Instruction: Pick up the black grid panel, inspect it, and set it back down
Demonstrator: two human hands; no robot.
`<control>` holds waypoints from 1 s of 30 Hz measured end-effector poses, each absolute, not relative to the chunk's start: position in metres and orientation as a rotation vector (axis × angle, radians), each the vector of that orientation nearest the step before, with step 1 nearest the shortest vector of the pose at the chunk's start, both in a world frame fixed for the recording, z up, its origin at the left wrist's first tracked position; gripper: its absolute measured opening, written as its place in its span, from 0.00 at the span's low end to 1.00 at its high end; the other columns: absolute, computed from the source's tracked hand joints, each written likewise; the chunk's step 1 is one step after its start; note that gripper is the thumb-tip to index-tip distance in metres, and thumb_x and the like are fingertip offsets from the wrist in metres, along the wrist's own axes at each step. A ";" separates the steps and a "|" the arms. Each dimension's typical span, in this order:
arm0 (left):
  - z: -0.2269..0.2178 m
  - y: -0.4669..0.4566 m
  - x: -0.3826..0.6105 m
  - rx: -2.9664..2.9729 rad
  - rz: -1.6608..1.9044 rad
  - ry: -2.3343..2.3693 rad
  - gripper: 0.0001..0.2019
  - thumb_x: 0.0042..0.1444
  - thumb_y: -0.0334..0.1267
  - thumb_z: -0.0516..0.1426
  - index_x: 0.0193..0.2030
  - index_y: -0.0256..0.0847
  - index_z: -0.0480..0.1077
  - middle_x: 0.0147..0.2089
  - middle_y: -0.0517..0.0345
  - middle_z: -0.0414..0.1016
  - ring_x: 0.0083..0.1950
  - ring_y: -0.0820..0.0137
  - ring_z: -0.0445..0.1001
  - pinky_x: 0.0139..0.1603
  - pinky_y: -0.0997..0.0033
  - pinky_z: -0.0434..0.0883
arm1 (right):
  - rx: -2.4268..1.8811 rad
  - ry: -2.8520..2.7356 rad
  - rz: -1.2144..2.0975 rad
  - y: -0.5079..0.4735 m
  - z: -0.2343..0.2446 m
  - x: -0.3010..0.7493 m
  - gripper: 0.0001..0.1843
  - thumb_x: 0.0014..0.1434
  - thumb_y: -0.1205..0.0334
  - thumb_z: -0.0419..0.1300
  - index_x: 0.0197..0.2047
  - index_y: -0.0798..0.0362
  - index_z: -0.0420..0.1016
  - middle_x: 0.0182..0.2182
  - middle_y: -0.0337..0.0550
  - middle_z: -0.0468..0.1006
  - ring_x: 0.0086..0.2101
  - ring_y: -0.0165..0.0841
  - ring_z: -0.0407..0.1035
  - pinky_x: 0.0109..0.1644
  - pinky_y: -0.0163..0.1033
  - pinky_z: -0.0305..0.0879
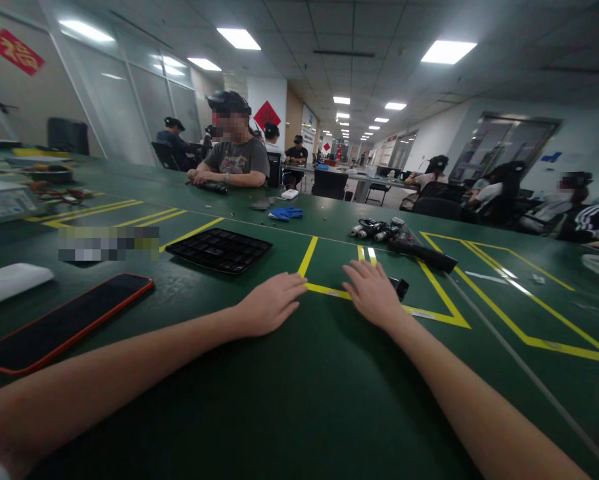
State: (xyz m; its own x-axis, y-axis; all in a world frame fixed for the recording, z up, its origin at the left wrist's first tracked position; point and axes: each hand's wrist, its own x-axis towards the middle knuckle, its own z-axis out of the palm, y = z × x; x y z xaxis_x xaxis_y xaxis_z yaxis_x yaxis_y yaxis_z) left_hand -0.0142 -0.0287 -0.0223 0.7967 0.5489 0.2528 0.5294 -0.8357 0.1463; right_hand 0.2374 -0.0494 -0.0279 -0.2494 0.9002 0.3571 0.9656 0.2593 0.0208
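Note:
My left hand (272, 303) lies flat, palm down, on the green table (289, 400), fingers stretched out towards a yellow tape line. My right hand (374, 293) also rests flat with its fingers together, holding nothing. A small black part (400, 287) sits just beyond the right hand's fingers. Further back lie a black electric screwdriver (422, 255) and a cluster of small black and silver parts (376, 230). A black compartment tray (219, 249) lies to the left of my hands.
A phone in a red case (62, 323) and a white object (9, 283) lie at the left. Blue gloves (285, 213) lie mid-table. A seated person (234, 160) works across the table; other people sit at the back and right.

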 end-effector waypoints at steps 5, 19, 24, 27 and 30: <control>-0.019 -0.076 -0.001 2.886 0.238 0.494 0.15 0.59 0.37 0.49 0.53 0.41 0.66 0.58 0.50 0.65 0.60 0.64 0.60 0.60 0.61 0.58 | -2.259 -1.940 -0.337 -0.034 -0.038 0.292 0.27 0.59 0.49 0.46 0.55 0.55 0.63 0.50 0.58 0.68 0.51 0.52 0.60 0.53 0.61 0.51; -0.011 0.000 -0.033 2.845 0.017 1.690 0.13 0.59 0.38 0.44 0.39 0.34 0.66 0.35 0.44 0.72 0.36 0.60 0.72 0.35 0.64 0.66 | -2.269 -1.875 -0.222 -0.032 -0.046 0.300 0.28 0.58 0.49 0.45 0.55 0.58 0.63 0.48 0.57 0.69 0.45 0.50 0.63 0.46 0.47 0.59; -0.005 0.010 -0.036 2.523 0.302 1.414 0.08 0.54 0.37 0.50 0.34 0.37 0.67 0.32 0.52 0.71 0.34 0.67 0.71 0.35 0.67 0.67 | -2.262 -1.881 -0.191 -0.033 -0.046 0.299 0.28 0.58 0.49 0.46 0.56 0.57 0.62 0.49 0.58 0.69 0.46 0.49 0.62 0.46 0.47 0.59; 0.011 0.028 -0.048 1.877 0.662 1.322 0.07 0.54 0.37 0.49 0.34 0.36 0.65 0.27 0.55 0.68 0.27 0.71 0.69 0.28 0.71 0.67 | -2.258 -1.871 -0.192 -0.033 -0.046 0.299 0.28 0.58 0.49 0.45 0.56 0.57 0.63 0.49 0.58 0.68 0.46 0.49 0.62 0.46 0.47 0.59; 0.023 0.054 -0.077 1.431 0.929 1.289 0.09 0.57 0.36 0.45 0.28 0.37 0.61 0.24 0.56 0.65 0.27 0.73 0.66 0.27 0.73 0.65 | -2.272 -1.870 -0.215 -0.033 -0.046 0.299 0.27 0.58 0.50 0.46 0.56 0.57 0.63 0.48 0.58 0.69 0.46 0.48 0.62 0.46 0.46 0.58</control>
State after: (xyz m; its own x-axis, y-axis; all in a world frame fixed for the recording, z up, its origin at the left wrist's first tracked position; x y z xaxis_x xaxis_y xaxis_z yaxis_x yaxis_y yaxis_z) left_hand -0.0766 0.0537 0.0233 0.1507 0.9867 -0.0608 0.2542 0.0208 0.9669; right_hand 0.2985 -0.0327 -0.0463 0.1935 0.9534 0.2316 0.9811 -0.1857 -0.0553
